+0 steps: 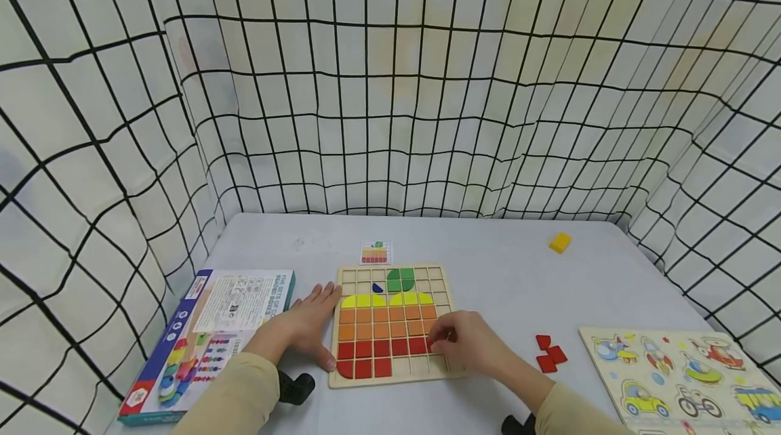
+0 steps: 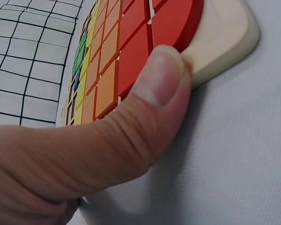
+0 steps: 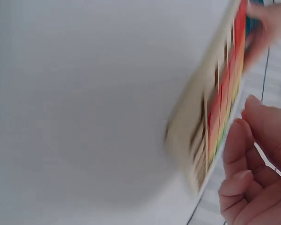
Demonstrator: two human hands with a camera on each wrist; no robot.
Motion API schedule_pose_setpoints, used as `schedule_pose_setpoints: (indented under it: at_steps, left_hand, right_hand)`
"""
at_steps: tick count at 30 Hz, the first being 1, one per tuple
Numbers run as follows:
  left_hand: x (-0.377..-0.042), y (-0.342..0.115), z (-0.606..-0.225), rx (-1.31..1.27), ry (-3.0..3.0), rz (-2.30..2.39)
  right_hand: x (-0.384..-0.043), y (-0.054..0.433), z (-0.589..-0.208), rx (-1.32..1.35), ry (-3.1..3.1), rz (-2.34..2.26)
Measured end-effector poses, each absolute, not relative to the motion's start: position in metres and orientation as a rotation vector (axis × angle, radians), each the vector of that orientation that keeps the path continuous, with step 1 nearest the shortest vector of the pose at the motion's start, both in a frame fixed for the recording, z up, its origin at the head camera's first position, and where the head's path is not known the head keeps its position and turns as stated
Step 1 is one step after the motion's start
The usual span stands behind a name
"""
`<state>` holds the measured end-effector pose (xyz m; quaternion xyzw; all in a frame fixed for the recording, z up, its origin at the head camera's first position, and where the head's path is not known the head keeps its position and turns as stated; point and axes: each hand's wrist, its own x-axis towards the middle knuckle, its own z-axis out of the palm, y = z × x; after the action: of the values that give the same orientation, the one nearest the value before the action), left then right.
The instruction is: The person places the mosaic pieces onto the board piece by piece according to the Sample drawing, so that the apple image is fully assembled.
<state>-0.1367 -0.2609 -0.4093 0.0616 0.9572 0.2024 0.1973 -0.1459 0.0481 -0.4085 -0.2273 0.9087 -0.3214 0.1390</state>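
Observation:
A wooden grid board [image 1: 403, 370] lies flat, filled with rows of orange tiles [image 1: 381, 331], red tiles [image 1: 363, 349] and rounded yellow pieces [image 1: 365, 300]. Green pieces [image 1: 400, 279] and a dark blue piece [image 1: 377, 288] sit in its upper part. My left hand [image 1: 308, 323] rests along the board's left side with fingers extended; its thumb [image 2: 161, 77] presses the edge beside the rounded red corner piece [image 2: 178, 23]. At the right end of the upper red row, my right hand [image 1: 466, 343] pinches a small red tile [image 3: 243, 114] between thumb and index finger, mostly hidden by the fingertips.
Several loose red tiles [image 1: 546, 363] lie right of the board. A picture card [image 1: 375, 253] sits behind it, and a yellow block [image 1: 560, 242] lies far right. A toy box [image 1: 244, 299] flanks the left side; a vehicle puzzle [image 1: 665, 367] lies front right. Black netting [image 1: 390, 116] surrounds the table.

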Motion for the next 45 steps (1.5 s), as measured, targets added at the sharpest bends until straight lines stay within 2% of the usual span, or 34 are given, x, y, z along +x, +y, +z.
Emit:
schedule_pose_setpoints:
  at_steps: [11,18,28,32,38,45]
  left_hand:
    - [-0.138,-0.262,-0.403,0.165,2.677,0.555]
    - [-0.137,-0.262,-0.403,0.169,2.676,0.563]
    - [-0.137,-0.260,-0.404,0.164,2.673,0.577]
    - [-0.136,-0.260,-0.405,0.169,2.672,0.579]
    - [-0.136,-0.260,-0.406,0.175,2.674,0.574]
    - [-0.136,-0.259,-0.408,0.162,2.675,0.570]
  right_hand:
    - [-0.171,0.163,-0.393,-0.439,2.737,-0.700]
    - [-0.167,0.202,-0.391,-0.443,2.682,-0.622]
    - [-0.158,0.203,-0.404,-0.399,2.782,-0.427]
    - [-0.154,0.203,-0.407,-0.497,2.845,-0.402]
    - [-0.151,0.203,-0.405,-0.687,2.776,-0.599]
    - [-0.155,0.168,-0.399,-0.612,2.630,-0.891]
